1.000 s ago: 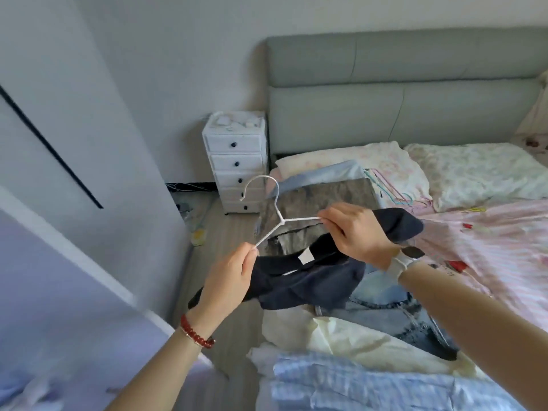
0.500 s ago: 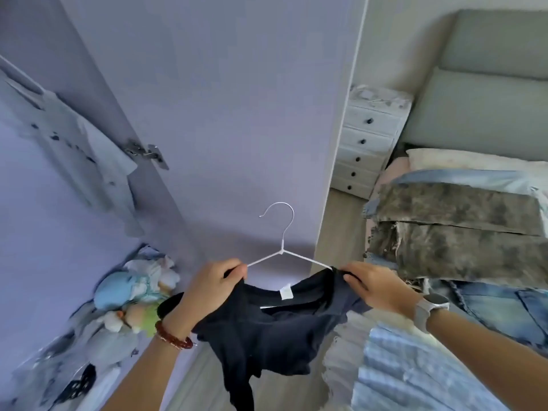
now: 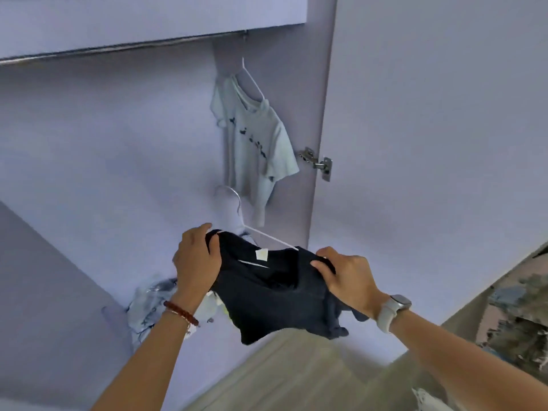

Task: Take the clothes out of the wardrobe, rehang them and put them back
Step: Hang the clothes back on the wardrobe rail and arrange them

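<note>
Lilac wardrobe point(image 3: 118, 143) behind, dark shirt point(image 3: 267, 295) on hanger point(image 3: 258, 232) between left hand point(image 3: 195, 259) and right hand point(image 3: 347, 277), each grip clenched on a shoulder.

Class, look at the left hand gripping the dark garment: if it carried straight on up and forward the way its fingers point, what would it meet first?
Probably the wardrobe's back panel; the left hand has nothing nearer in that line, though depth is unclear.

She has turned away from the bed to face the open wardrobe point(image 3: 148, 149), where the rail point(image 3: 118, 50) and a hung pale T-shirt point(image 3: 255, 140) now show. The dark top point(image 3: 275, 295) on its white hanger point(image 3: 237, 209) has come along, and her right hand point(image 3: 347, 277) has shifted from the hanger wire onto the top's shoulder.
</note>
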Tool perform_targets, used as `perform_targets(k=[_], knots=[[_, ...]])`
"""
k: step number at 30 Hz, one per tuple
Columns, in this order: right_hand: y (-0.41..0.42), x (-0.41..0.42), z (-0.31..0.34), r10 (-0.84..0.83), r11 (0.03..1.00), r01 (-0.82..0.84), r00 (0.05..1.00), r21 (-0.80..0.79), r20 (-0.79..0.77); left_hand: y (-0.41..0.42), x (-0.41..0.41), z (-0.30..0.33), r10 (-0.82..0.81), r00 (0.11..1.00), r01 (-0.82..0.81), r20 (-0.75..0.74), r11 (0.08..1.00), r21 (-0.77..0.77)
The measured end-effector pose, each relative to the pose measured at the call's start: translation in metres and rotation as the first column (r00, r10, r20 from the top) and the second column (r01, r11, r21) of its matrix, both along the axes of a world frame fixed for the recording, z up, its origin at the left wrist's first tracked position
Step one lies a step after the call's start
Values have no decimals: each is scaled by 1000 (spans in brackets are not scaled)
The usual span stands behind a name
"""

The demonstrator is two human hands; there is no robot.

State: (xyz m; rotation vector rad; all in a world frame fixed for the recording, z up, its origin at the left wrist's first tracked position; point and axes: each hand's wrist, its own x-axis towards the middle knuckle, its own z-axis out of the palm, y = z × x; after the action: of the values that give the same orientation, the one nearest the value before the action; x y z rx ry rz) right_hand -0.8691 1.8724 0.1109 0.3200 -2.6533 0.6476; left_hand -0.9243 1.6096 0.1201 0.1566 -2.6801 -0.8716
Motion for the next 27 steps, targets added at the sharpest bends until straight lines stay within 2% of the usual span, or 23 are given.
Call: perform_targets(k=[4,9,15,18,22,27], knots=[[-34,-52,31,-85,990,84,996,-112,3,-8,-13,45,36,976,-36,-217,999,7],[-61,-121,76,-119,941,94,991,-324,-56,-4,-36,108,26,895,-133,-445,968,-211],[-83,-210,119,-174,898,126,982,-421,-77,-2,-81,173,-29,759,-324,-650,850,-416],[-88,-253,129,-186,894,144,981,-425,-59,1,-108,193,-3,715,-413,-699,805,-426],[-93,-303,136,-196,885,162,980,-435,-33,0,-140,200,65,708,-487,-703,766,-419],[-95,-342,132,-163,857,197,980,-476,112,-9,-163,189,73,634,-607,-770,663,-437]])
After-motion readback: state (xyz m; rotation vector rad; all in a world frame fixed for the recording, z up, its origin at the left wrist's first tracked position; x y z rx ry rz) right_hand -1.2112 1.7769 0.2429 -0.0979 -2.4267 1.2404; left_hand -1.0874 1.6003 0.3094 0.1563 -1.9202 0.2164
